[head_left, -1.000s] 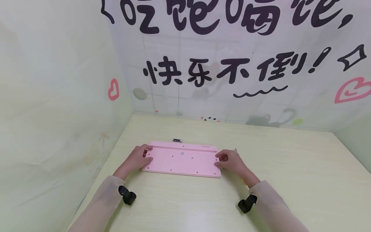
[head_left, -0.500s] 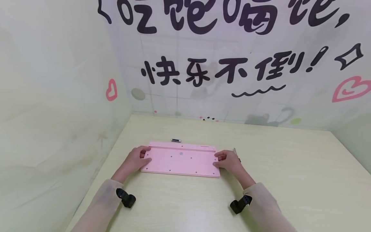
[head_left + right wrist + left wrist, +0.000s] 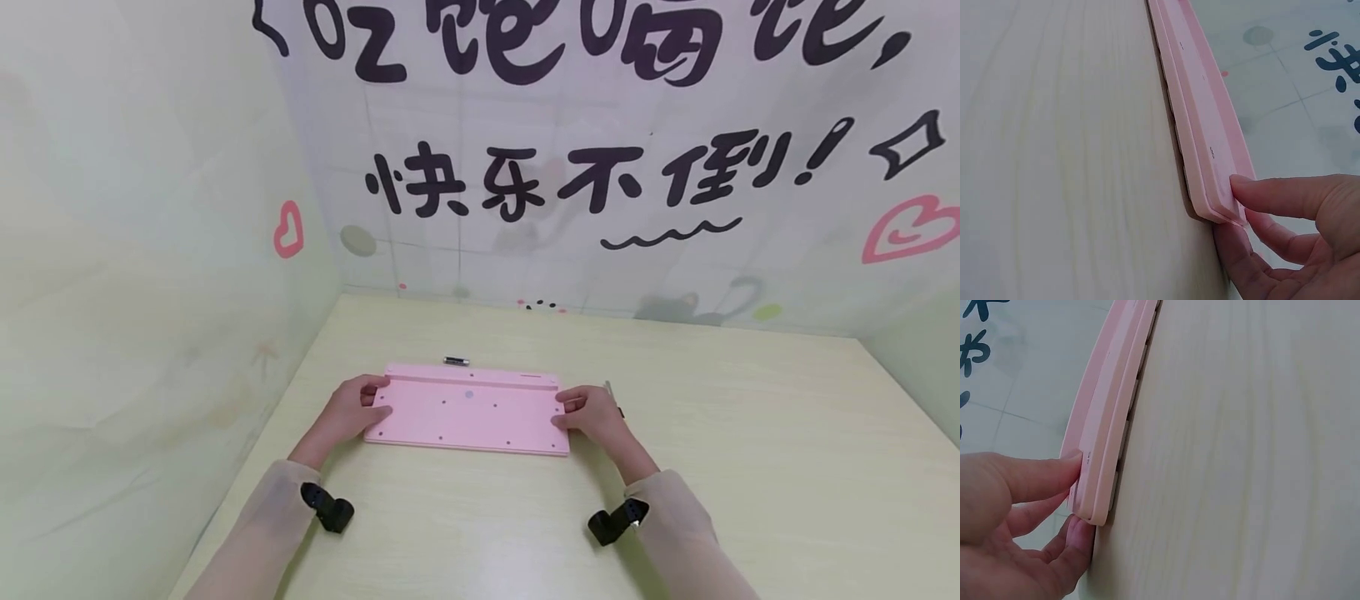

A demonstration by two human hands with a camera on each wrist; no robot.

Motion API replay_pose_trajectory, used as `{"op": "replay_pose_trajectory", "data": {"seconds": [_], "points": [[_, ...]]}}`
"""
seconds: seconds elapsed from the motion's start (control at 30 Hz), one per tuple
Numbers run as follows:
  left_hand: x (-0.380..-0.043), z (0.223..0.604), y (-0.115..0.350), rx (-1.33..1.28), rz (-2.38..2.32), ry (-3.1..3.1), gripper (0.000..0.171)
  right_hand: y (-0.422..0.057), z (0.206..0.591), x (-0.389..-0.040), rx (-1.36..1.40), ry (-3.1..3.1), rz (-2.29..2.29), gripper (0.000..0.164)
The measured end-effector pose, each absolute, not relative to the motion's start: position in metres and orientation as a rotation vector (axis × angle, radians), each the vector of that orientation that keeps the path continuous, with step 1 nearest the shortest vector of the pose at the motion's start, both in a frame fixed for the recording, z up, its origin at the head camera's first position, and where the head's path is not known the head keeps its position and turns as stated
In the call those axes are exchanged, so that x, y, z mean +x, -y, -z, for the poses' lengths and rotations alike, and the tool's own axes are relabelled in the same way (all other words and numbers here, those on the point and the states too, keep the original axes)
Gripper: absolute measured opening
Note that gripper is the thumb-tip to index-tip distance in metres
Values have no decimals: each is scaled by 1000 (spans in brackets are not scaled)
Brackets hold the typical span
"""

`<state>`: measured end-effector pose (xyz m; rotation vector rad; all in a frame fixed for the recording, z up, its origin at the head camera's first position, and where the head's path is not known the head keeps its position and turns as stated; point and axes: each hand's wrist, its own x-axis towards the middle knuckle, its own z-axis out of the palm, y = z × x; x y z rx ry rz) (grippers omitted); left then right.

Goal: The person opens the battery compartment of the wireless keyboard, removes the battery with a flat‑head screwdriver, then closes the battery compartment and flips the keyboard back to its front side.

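A pink keyboard point(image 3: 468, 417) lies face down on the table, its screw-dotted back turned up. Its keys point(image 3: 1124, 440) show along the lower edge in the left wrist view. The left hand point(image 3: 347, 410) grips the left end, thumb on the back and fingers at the edge. At the opposite end the right hand point(image 3: 596, 415) pinches the keyboard the same way, its thumb point(image 3: 1272, 192) on the back. Just beyond the far edge lies a small battery point(image 3: 456, 362). Behind the right hand a thin object point(image 3: 610, 389) shows only in part, too hidden to identify.
The pale wooden table point(image 3: 735, 433) extends to the right and toward the front. A wall with black lettering point(image 3: 525, 183) rises along the back. Another pale wall point(image 3: 150, 250) stands close on the left. Black wrist cameras point(image 3: 327, 507) sit on both sleeves.
The head view shifts slightly. Both hands keep their hold at the keyboard's ends, and the keyboard stays about in place. The right wrist and its camera have moved a little to the left.
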<state>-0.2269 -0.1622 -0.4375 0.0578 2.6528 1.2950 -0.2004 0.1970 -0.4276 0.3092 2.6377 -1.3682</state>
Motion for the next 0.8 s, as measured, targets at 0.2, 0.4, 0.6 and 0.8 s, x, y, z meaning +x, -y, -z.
{"op": "replay_pose_trajectory", "data": {"seconds": [0.2, 0.4, 0.6, 0.8], "points": [[-226, 437, 163, 69, -1338, -2646, 46, -197, 428, -203, 324, -2615, 1389, 35], [-229, 442, 165, 32, -1461, -2605, 48, -197, 429, -203, 341, -2586, 1420, 35], [-229, 441, 165, -29, -1530, -2563, 49, -199, 428, -202, 350, -2542, 1473, 35], [-229, 439, 166, -50, -1589, -2516, 50, -198, 427, -202, 357, -2509, 1507, 37]]}}
